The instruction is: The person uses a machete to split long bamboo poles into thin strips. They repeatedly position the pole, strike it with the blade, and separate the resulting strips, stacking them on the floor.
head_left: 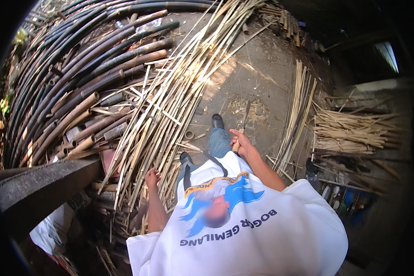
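My right hand (242,142) is closed round the wooden handle of a long-bladed knife (247,113), and the blade points away from me over the dirt floor. My left hand (152,177) is held low at my left side with its fingers loosely bent and apart, and I see nothing in it. Close beyond that hand lies a long, loose heap of split bamboo strips (170,106), running from near my left side to the far end of the floor. Whether my left fingers touch any strip I cannot tell.
Dark bamboo poles (78,69) are piled along the left. A concrete beam (46,184) juts in at the lower left. Thinner strips (299,106) lie on the right, beside a stack of short split pieces (349,131). A short bamboo ring (189,135) sits near my feet.
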A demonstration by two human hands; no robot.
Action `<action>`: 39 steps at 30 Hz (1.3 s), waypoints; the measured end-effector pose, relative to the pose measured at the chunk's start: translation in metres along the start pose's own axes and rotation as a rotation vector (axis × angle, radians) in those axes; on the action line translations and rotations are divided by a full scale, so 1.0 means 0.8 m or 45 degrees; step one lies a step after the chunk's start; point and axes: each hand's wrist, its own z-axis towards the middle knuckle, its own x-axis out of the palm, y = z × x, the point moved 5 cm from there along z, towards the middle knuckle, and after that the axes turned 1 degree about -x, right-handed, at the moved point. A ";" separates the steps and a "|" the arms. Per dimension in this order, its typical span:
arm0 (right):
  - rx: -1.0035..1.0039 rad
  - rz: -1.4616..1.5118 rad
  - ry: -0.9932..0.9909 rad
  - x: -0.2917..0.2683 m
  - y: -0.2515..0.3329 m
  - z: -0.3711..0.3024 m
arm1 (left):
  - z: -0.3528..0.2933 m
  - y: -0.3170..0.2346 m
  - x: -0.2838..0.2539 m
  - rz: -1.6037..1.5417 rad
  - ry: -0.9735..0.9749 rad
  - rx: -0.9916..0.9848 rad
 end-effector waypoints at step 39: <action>-1.417 -3.228 1.412 0.285 -0.054 0.894 | -0.072 0.125 0.486 0.642 -0.903 -0.500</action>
